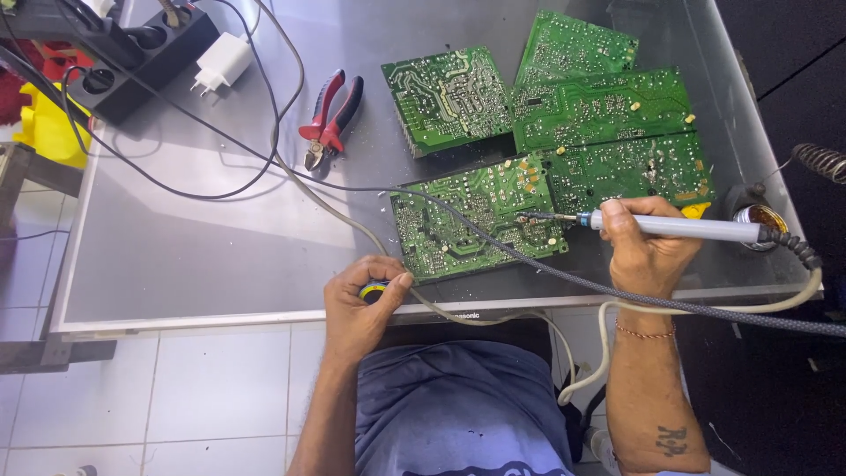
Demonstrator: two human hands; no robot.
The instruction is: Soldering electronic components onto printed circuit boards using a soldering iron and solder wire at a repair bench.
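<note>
My right hand (pixel 648 251) is closed round a grey soldering iron (pixel 674 227), its tip resting on the nearest green board (pixel 471 220), which lies on the grey table (pixel 194 238) just in front of me. My left hand (pixel 357 304) is curled shut on a small yellow and black spool (pixel 374 290) at the table's near edge, just beside that board. Four more boards (pixel 599 106) lie beyond, touching or overlapping. Red pliers (pixel 330 119) sit farther left, near a power strip (pixel 145 57) and white charger (pixel 220 62).
</note>
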